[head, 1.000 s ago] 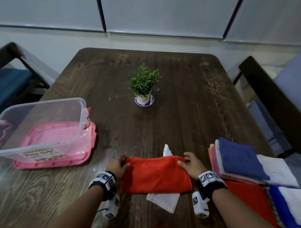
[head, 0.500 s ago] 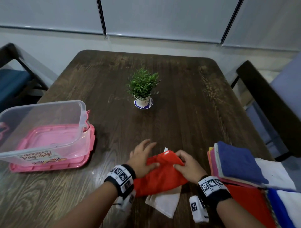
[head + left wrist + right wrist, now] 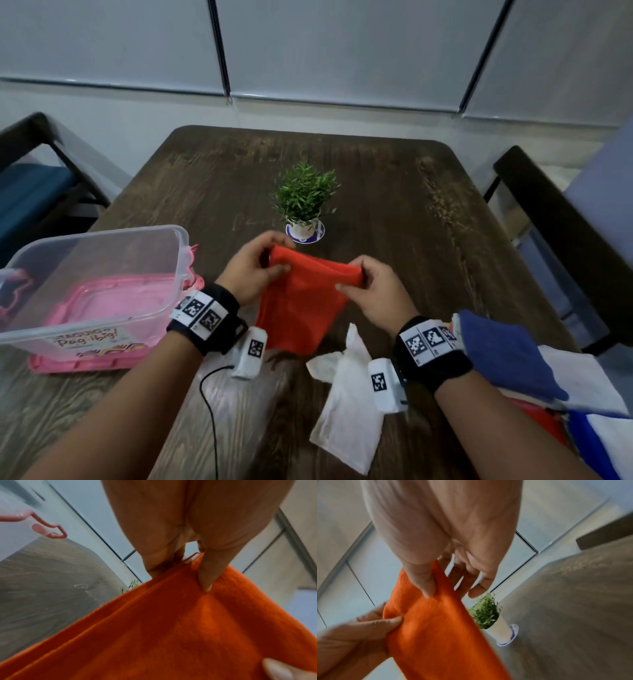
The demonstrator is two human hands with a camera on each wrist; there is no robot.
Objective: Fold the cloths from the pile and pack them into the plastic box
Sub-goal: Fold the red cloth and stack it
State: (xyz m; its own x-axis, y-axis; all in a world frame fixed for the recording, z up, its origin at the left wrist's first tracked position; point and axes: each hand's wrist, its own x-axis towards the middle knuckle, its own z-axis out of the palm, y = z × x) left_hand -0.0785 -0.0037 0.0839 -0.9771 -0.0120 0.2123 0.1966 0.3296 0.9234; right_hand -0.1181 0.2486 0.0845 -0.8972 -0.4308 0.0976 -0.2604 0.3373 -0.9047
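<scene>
Plastic box (image 3: 102, 274): clear, open, at the table's left edge, standing on its pink lid (image 3: 82, 359).
Left hand (image 3: 250, 270): raised above the table, thumb and fingers pinching the left top corner of the orange cloth (image 3: 301, 301).
Orange cloth: folded, held up off the wooden table (image 3: 376, 212) between both hands, hanging down from its top edge; the left wrist view shows layered edges.
White cloth (image 3: 346, 407): crumpled on the table below the orange one, near the right wrist.
Potted plant (image 3: 303, 202): small, green, just beyond the hands at mid-table.
Right hand (image 3: 370, 291): pinching the cloth's right top corner with thumb against fingers; the outer fingers hang loose.
Pile of cloths (image 3: 507, 356): at the right edge, a blue one on top, white and red beneath.
</scene>
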